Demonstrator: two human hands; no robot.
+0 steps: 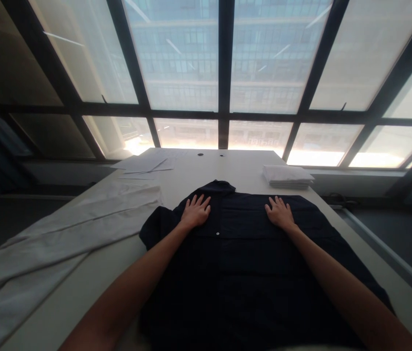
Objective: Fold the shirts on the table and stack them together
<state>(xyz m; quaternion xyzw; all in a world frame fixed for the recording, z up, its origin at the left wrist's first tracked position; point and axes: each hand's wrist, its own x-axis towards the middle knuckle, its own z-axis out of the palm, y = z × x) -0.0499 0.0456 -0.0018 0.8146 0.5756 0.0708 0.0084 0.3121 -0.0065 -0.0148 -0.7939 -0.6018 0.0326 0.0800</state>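
Note:
A dark navy shirt point(250, 258) lies spread on the white table point(235, 168), its collar end pointing away from me. One small white button point(217, 233) shows on its front. My left hand point(196, 212) rests flat on the shirt near the collar, fingers spread. On the upper right part of the shirt lies my right hand point(279, 212), also flat with its fingers apart. Neither hand grips the cloth. The shirt's near end runs down to the bottom of the view, between my forearms.
White cloth point(92, 219) with long folds covers the table's left side. Behind it lie loose white sheets point(147, 163). A folded white stack point(288, 176) sits at the back right. Large windows point(182, 58) rise beyond the table, and a pale bar point(388, 251) runs along its right.

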